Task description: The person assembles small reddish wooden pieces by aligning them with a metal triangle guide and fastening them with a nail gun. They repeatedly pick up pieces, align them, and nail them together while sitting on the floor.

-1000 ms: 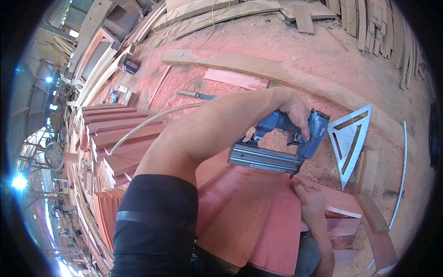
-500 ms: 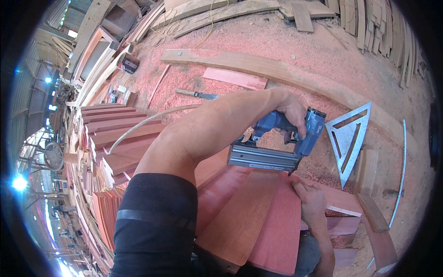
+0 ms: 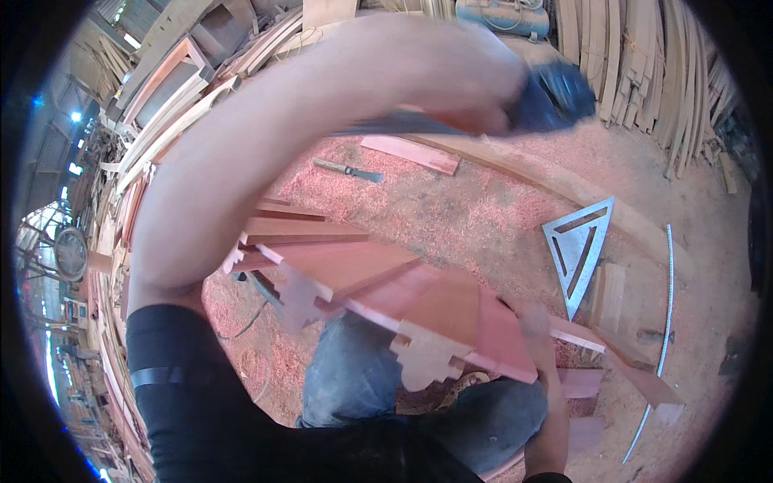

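Observation:
My left arm is raised and reaches across the upper view. My left hand (image 3: 495, 101), blurred by motion, is closed around a blue-grey nail gun (image 3: 555, 97), held well above the work. Below is a fan-like assembly of reddish wooden boards (image 3: 447, 306) with notched, pale end pieces (image 3: 431, 354), tilted over my knees. At its right edge my right hand (image 3: 533, 328) grips the end board; its fingers are smeared and partly hidden.
A metal triangle square (image 3: 581, 249) lies on the floor to the right, near a pale measuring strip (image 3: 667, 298). A putty knife (image 3: 346, 170) and a pink board (image 3: 411, 153) lie beyond the assembly. Stacked planks (image 3: 636, 56) and a blue tank (image 3: 507, 16) stand at the back.
My left hand has lifted the nail gun up and away from the boards. The assembly has tilted, showing its notched ends and my knees beneath. My right hand stays at its right edge.

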The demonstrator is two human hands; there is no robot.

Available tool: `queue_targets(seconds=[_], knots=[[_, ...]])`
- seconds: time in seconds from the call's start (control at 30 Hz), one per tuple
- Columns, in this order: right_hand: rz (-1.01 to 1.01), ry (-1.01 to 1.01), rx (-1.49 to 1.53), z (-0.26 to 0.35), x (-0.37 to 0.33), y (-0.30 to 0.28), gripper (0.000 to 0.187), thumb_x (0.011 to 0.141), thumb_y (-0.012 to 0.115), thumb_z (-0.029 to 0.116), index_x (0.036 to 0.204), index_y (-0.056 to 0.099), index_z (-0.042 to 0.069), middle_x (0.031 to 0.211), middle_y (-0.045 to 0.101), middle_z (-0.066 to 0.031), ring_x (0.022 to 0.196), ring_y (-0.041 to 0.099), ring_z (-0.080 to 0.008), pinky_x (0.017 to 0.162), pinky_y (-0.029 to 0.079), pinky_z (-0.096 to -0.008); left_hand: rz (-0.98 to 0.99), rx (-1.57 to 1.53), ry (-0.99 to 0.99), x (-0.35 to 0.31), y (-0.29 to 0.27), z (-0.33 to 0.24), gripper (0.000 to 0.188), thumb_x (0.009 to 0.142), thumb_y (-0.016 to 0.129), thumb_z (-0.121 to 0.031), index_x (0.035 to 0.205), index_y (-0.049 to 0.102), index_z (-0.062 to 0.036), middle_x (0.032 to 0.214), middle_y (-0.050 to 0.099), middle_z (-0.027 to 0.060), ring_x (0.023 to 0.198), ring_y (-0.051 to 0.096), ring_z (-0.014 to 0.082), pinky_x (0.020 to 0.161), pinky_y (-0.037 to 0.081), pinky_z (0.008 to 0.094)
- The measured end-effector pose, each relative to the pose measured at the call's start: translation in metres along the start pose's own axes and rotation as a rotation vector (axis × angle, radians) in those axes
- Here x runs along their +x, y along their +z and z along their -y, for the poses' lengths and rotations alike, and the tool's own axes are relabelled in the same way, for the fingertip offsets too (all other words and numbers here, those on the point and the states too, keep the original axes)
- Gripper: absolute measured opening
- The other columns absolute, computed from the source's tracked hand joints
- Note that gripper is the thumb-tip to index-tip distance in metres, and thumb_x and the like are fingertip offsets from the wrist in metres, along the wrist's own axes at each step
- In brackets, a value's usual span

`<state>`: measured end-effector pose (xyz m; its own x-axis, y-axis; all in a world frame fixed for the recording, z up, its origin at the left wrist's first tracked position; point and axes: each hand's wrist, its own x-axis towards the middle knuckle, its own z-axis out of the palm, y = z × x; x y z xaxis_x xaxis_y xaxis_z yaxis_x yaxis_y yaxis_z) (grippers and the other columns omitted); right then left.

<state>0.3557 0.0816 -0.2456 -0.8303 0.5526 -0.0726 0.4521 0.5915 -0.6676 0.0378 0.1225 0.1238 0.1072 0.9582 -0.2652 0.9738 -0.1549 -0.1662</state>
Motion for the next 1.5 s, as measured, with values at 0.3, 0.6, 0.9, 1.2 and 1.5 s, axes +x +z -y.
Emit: queue_targets(seconds=[0.3,0.6,0.9,1.2,1.5], knots=[[-0.025,0.038,0.015,-0.029,0.010,0.018,0.027,0.096,0.068,0.022,0.119,0.080,0.016,0.102,0.080,-0.0169,0.093,0.079,-0.0372,0.079,0.060,-0.0462,-1.003,-0.671,-0.981,-0.431,0.054,0.046,0.036,0.102,0.078,-0.015,0.133,0.065,-0.0033,0.103,0.071,0.0073,0.082,0.066,0.0165,0.074,0.054,0.0322],[-0.103,-0.085,0.173,-0.036,0.014,0.025,0.039,0.084,0.090,0.020,0.120,0.080,0.009,0.111,0.082,-0.0150,0.102,0.078,-0.0341,0.091,0.061,-0.0433,-0.223,-1.024,-1.069,-0.568,0.358,0.010,0.026,0.092,0.073,-0.003,0.118,0.074,-0.0050,0.090,0.069,-0.0006,0.076,0.061,0.0124,0.064,0.052,0.0329],[-0.065,0.077,-0.038,-0.018,0.034,-0.007,0.060,0.079,0.093,0.043,0.128,0.080,0.011,0.120,0.080,-0.0208,0.114,0.075,-0.0403,0.100,0.059,-0.0495,0.394,-1.350,-1.351,-0.615,0.576,-0.017,0.021,0.091,0.084,-0.018,0.110,0.082,-0.0090,0.102,0.078,0.0047,0.086,0.073,0.0210,0.073,0.059,0.0372],[0.091,0.252,-0.210,-0.033,0.041,-0.004,0.062,0.079,0.092,0.050,0.121,0.082,0.006,0.111,0.079,-0.0282,0.110,0.074,-0.0460,0.097,0.060,-0.0529,0.946,-0.432,-0.891,-0.564,0.542,0.002,0.024,0.094,0.084,-0.022,0.114,0.083,-0.0094,0.116,0.080,0.0126,0.106,0.076,0.0286,0.090,0.061,0.0391],[-0.093,-0.028,0.184,-0.024,0.038,-0.002,0.060,0.085,0.088,0.053,0.121,0.081,0.006,0.110,0.079,-0.0297,0.106,0.076,-0.0443,0.096,0.059,-0.0517,-0.945,-0.422,0.217,-0.125,0.123,-0.042,0.055,0.092,0.086,-0.036,0.132,0.073,0.0000,0.123,0.074,0.0223,0.110,0.073,0.0379,0.091,0.058,0.0441]])
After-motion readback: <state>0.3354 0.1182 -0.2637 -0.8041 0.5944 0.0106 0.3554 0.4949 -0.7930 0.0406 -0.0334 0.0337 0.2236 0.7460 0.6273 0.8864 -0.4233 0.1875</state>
